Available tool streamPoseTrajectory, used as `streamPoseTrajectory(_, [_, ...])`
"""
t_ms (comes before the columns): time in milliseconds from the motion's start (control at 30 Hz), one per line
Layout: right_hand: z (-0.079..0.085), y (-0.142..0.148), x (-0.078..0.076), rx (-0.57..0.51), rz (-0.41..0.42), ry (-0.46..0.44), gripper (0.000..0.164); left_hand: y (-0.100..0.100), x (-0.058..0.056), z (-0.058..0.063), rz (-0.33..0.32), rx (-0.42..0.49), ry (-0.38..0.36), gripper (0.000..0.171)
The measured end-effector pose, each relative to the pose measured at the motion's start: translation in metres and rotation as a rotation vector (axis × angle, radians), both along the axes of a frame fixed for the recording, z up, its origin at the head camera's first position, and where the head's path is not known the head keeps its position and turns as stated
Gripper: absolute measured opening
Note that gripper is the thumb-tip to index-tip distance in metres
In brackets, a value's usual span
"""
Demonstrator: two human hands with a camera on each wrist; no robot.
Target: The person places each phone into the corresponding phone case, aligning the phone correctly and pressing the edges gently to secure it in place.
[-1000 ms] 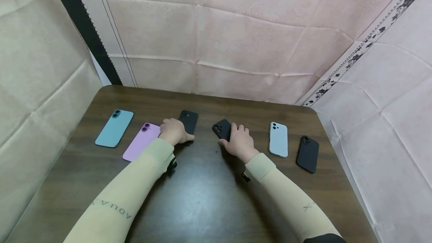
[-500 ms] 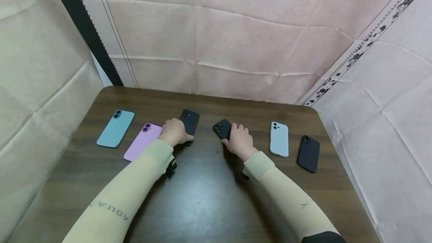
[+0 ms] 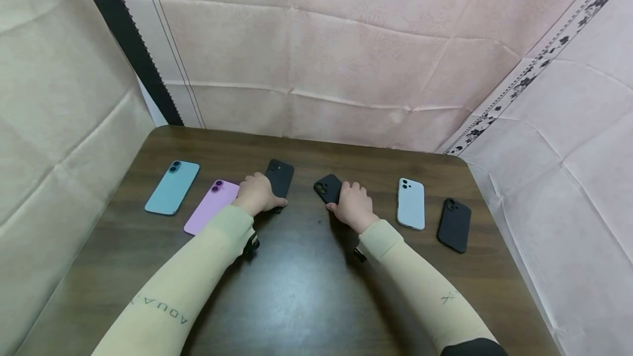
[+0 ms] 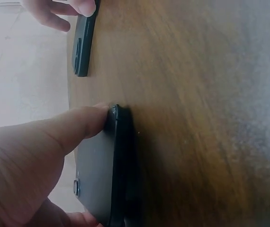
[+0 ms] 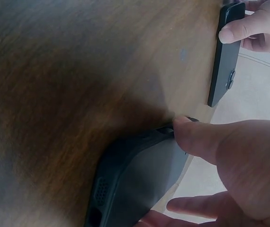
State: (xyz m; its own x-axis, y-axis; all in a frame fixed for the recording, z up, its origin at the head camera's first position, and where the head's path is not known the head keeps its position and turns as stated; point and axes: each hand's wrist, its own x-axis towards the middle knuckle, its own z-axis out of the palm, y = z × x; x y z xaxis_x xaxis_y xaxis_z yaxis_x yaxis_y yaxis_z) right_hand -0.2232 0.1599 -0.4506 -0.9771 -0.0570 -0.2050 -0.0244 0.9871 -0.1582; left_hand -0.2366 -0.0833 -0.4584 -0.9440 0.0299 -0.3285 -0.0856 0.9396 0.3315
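Where the left hand [image 3: 258,195] grips, near twelve o'clock: slimmer black smartphone [image 3: 282,178].
Right hand [image 3: 353,207], one o'clock: clamped on thicker black smartphone [image 3: 333,188].
Blue smartphone [image 3: 172,188], lilac smartphone [image 3: 214,206], ten; pale-blue smartphone [image 3: 410,205], charcoal smartphone [image 3: 454,226], toward three: placed, I'd judge.
Gripped pair: not yet released.

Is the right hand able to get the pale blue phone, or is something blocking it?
Probably yes: the pale blue phone lies to the right of the right hand, with nothing between them. That hand holds a black phone, though, so it might need to let go first.
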Motion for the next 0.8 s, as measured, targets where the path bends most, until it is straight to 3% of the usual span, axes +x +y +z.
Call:
streamPoseTrajectory(400, [-0.001, -0.0019, -0.001, 0.024, 0.007, 0.003, 0.072, 0.0, 0.0027, 0.0014, 0.011, 0.004, 0.027, 0.103])
streamPoseTrajectory(600, [-0.0029, -0.0009, -0.0001, 0.033, 0.021, 0.03, 0.074, -0.0021, 0.0033, -0.0006, 0.009, 0.039, 0.052, 0.103])
streamPoseTrajectory(800, [-0.0046, 0.0016, 0.0007, -0.025, 0.009, 0.06, 0.081, -0.0065, 0.0039, -0.002, 0.036, 0.112, 0.058, 0.096])
